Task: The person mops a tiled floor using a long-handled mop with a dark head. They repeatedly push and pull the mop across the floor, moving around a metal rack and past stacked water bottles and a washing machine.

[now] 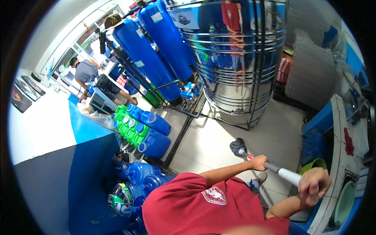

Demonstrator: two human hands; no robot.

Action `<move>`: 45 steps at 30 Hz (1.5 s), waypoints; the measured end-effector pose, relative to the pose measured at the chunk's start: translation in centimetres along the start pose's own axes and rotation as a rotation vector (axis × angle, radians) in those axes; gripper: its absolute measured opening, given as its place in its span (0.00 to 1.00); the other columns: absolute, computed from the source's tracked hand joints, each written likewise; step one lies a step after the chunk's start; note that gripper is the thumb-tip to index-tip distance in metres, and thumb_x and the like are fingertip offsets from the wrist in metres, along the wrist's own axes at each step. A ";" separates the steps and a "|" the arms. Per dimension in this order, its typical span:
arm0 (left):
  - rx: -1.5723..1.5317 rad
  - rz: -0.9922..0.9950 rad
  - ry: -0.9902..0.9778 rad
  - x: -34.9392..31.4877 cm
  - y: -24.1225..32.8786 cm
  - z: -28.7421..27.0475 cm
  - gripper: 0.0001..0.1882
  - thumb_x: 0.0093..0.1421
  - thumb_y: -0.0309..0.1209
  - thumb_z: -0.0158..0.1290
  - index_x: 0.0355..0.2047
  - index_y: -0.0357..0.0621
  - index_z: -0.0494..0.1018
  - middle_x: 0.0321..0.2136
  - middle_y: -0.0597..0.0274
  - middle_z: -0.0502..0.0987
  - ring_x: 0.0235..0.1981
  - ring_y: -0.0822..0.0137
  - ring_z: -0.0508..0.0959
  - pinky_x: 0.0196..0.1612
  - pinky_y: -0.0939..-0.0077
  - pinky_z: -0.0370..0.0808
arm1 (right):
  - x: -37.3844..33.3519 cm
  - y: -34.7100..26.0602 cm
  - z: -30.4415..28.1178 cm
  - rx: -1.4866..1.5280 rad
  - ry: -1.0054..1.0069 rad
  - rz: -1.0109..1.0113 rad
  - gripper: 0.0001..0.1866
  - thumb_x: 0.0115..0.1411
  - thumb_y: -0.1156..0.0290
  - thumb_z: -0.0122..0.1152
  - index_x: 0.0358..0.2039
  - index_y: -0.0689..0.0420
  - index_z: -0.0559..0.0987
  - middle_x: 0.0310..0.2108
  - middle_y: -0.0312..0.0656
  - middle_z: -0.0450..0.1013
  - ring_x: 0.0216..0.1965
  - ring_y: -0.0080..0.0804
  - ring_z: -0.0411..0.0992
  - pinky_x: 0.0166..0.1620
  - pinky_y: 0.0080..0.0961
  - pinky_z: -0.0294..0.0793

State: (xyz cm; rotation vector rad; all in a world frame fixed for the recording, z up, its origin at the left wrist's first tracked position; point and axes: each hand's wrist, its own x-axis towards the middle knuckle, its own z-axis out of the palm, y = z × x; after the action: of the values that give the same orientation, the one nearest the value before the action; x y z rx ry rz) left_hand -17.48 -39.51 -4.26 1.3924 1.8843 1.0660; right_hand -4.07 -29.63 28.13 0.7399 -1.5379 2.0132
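Note:
I hold a mop with both hands, its handle (290, 176) slanting from the lower right toward the floor. My left hand (258, 163) is wrapped round the lower part of the pole, just above a red piece. Higher up, my right hand (314, 186) grips the white end of the handle. The dark, stringy mop head (237, 146) rests on the pale tiled floor (211, 147), in front of a large shiny steel tank. Part of my shoe (263, 179) shows below the pole.
The steel tank (239, 90) stands ahead, beside tall blue cylinders (145, 58). Green and blue jugs (135, 131) and round blue bottles (144, 172) crowd the left, with a helmet (120, 199). A tiled counter (333, 149) runs along the right. Another person (88, 72) bends over far left.

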 end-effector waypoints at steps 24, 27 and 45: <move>0.205 -0.393 0.226 11.2 -4.6 7.9 0.18 0.46 0.35 0.56 0.39 0.44 0.73 0.34 0.47 0.77 0.40 0.46 0.76 0.42 0.55 0.73 | -0.8 6.1 -30.1 0.797 -1.087 -0.342 0.08 0.56 0.64 0.64 0.27 0.54 0.83 0.16 0.34 0.70 0.14 0.25 0.64 0.16 0.24 0.60; 0.157 -0.598 0.414 6.9 -8.0 4.3 0.21 0.45 0.29 0.55 0.42 0.40 0.71 0.38 0.45 0.74 0.43 0.48 0.74 0.47 0.59 0.72 | -3.2 10.1 -24.0 0.259 -0.444 0.157 0.05 0.46 0.70 0.62 0.19 0.56 0.77 0.14 0.37 0.69 0.13 0.28 0.65 0.19 0.26 0.63; 0.398 -0.420 1.348 -9.1 -6.6 -10.7 0.07 0.50 0.27 0.58 0.25 0.41 0.70 0.24 0.55 0.73 0.28 0.55 0.75 0.34 0.64 0.73 | 6.8 19.7 1.3 0.031 -0.942 0.222 0.06 0.39 0.71 0.58 0.17 0.56 0.71 0.14 0.43 0.65 0.17 0.42 0.65 0.24 0.33 0.65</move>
State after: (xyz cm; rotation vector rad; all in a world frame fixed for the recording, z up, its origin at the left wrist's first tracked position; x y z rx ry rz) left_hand -26.74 -51.98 -4.40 0.2145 3.2421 1.6227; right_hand -22.11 -35.19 19.24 1.7636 -2.1445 1.9259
